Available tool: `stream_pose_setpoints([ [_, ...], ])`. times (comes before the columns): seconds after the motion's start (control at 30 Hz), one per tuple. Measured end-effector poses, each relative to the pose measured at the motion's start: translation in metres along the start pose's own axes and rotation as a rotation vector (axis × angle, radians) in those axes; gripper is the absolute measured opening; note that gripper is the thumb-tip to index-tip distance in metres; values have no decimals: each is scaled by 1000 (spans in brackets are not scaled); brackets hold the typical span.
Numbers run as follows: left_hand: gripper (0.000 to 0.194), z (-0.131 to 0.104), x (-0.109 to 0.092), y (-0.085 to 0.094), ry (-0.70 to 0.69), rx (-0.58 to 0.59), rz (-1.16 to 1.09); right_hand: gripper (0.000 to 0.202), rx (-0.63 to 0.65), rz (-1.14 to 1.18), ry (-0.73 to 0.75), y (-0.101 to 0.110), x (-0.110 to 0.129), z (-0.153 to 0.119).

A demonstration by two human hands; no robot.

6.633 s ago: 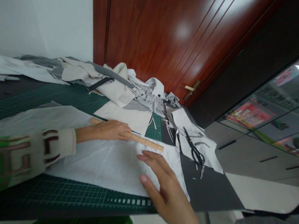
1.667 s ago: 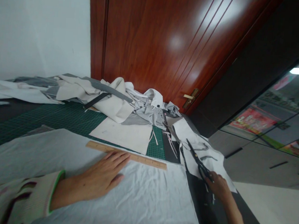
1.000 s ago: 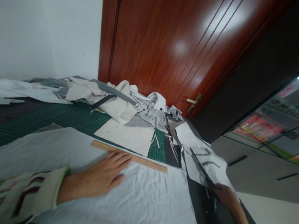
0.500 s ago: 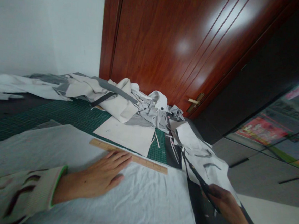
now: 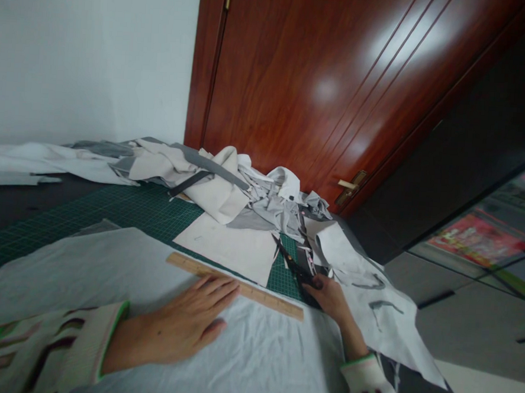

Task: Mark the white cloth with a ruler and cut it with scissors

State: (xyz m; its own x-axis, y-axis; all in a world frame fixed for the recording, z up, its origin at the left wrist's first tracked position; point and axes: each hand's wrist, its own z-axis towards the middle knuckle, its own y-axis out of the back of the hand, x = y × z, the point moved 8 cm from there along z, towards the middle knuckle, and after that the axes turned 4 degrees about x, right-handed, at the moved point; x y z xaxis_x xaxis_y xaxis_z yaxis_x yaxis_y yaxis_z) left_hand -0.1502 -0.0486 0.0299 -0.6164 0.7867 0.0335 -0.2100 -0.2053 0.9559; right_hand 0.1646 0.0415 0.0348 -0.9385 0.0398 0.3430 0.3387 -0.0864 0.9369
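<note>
A large pale cloth (image 5: pixel 120 271) covers the near part of the table. Across its far edge lies a wooden ruler (image 5: pixel 269 299). My left hand (image 5: pixel 193 317) rests flat on the cloth with its fingers spread over the ruler's middle. Black scissors (image 5: pixel 291 263) are in my right hand (image 5: pixel 330 298), just past the ruler's right end, with the blades pointing away to the left. The blades are over the right edge of an off-white fabric piece (image 5: pixel 228 248) and the green cutting mat (image 5: pixel 150 204).
Crumpled white and grey fabrics (image 5: pixel 219 185) are heaped along the table's far side. More white fabric (image 5: pixel 372 292) hangs over the right edge. A brown door (image 5: pixel 287 85) with a handle stands behind, and a dark cabinet is at the right.
My right hand has moved left and away from me with the scissors, from the white fabric at the right to beside the ruler. The left hand stays on the ruler; the view has shifted slightly.
</note>
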Motion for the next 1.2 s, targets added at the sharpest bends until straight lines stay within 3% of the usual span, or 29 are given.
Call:
stream_pose_setpoints([
  [0.13, 50, -4, -1, 4, -25, -126, 31, 11, 51, -34, 39, 17, 1, 11],
  [0.27, 48, -4, -4, 9, -53, -189, 105, 18, -8, -128, -56, 35, -15, 36],
  [0.47, 46, -2, -5, 14, -75, -260, 154, 25, 17, -209, -134, 13, -27, 69],
  [0.63, 50, -3, -2, 9, -66, -236, 99, 24, 20, -207, -168, 4, -27, 77],
  [0.93, 49, -5, 0, 1, -11, -150, 72, 19, 27, -154, -121, 17, -35, 74],
  [1.2, 55, -7, 3, -9, 11, -138, 27, 22, 43, -133, -65, -1, -11, 75],
])
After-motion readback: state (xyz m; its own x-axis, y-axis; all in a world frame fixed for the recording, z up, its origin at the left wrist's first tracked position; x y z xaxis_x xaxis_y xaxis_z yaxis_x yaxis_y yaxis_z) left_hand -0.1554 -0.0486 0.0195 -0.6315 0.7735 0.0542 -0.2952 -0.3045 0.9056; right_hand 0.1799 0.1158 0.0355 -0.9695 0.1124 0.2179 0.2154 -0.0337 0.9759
